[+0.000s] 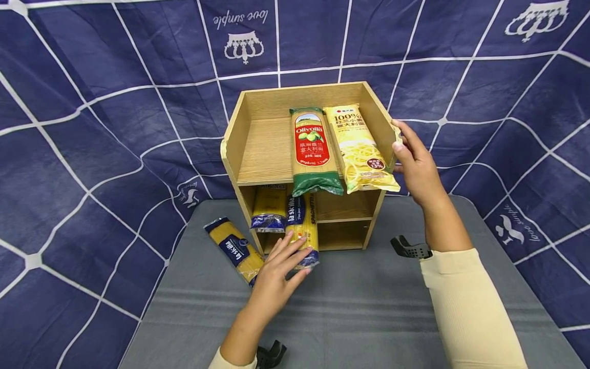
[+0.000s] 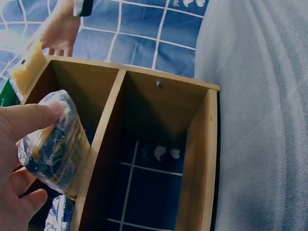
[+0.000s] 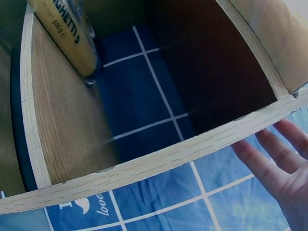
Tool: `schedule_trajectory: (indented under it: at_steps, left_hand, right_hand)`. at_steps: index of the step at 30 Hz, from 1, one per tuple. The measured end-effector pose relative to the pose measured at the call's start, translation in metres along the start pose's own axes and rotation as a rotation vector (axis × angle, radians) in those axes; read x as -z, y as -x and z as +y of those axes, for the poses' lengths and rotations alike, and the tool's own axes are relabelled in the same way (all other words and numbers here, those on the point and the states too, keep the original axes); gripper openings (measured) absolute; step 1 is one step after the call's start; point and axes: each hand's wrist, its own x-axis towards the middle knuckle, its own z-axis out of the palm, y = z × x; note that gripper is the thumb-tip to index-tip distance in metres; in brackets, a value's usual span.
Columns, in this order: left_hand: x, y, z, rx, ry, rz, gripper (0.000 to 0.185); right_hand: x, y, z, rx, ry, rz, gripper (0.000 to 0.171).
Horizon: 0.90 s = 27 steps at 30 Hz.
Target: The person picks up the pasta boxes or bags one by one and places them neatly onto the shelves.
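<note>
A small wooden shelf [image 1: 267, 148] stands on the grey table. My right hand [image 1: 417, 171] grips the front edge of its right side panel, with the fingers [image 3: 269, 159] against the outer face. At the middle compartment, my left hand [image 1: 276, 277] has its fingers spread over the front end of a yellow and blue spaghetti pack [image 1: 299, 218]. In the left wrist view my thumb touches the end of this pack [image 2: 60, 144], which sticks out of the shelf. To its left a second pasta pack [image 1: 269, 207] lies in the same compartment.
On the top board lie a green and red spaghetti pack [image 1: 313, 148] and a yellow noodle pack [image 1: 359, 148], their ends past the front edge. Another blue and yellow pasta pack [image 1: 235, 251] lies on the table [image 1: 359, 307], left of the shelf. Blue checked cloth [image 1: 152, 123] hangs behind.
</note>
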Motion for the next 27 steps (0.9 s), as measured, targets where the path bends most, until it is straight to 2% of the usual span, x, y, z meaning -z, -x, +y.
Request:
schedule_trajectory:
  at_steps: [10, 16, 22, 27]
  left_hand:
    - [-0.006, -0.012, -0.005, -0.019, -0.018, 0.072, 0.044]
    - [-0.010, -0.020, -0.008, -0.001, -0.052, 0.098, 0.044]
    - [-0.012, -0.026, -0.014, 0.004, -0.084, 0.105, 0.043]
    - [-0.014, -0.032, -0.016, 0.008, -0.124, 0.073, 0.043]
  right_hand:
    - [0.001, 0.000, -0.001, 0.008, -0.019, 0.001, 0.050]
    - [0.000, -0.001, 0.000, 0.011, -0.013, -0.001, 0.050]
    - [-0.001, -0.001, 0.001, 0.004, -0.010, -0.007, 0.050]
    - [0.001, 0.000, 0.002, 0.015, -0.025, -0.007, 0.050]
